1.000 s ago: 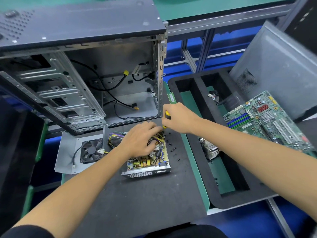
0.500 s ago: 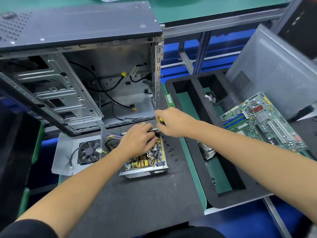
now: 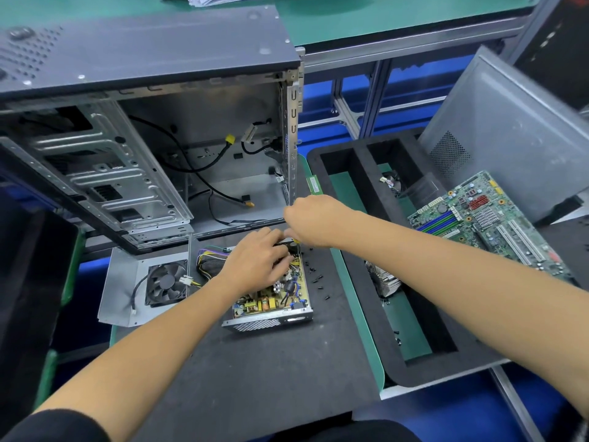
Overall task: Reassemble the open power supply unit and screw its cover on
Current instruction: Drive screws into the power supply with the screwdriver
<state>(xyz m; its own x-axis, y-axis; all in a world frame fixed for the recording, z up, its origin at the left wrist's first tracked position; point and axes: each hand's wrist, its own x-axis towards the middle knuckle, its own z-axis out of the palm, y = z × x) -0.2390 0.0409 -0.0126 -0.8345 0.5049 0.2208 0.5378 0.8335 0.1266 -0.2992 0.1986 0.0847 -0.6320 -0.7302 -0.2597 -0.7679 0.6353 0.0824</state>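
Left hand (image 3: pixel 258 260) rests, fingers spread, on the open power supply unit (image 3: pixel 271 295) — right hand (image 3: pixel 314 220) at its 12 o'clock edge grips a yellow-handled screwdriver (image 3: pixel 295 241).

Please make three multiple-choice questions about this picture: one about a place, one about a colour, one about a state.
1. Where does the fan lie?
A. left of the power supply unit
B. inside the foam tray
C. on the motherboard

2. What colour is the power supply's circuit board?
A. red
B. yellow
C. white

3. What state is the power supply unit in?
A. cover screwed on
B. open
C. inside the computer case

A: the fan sits on a metal cover to its left.
B: the board looks yellow.
B: its components show from above.
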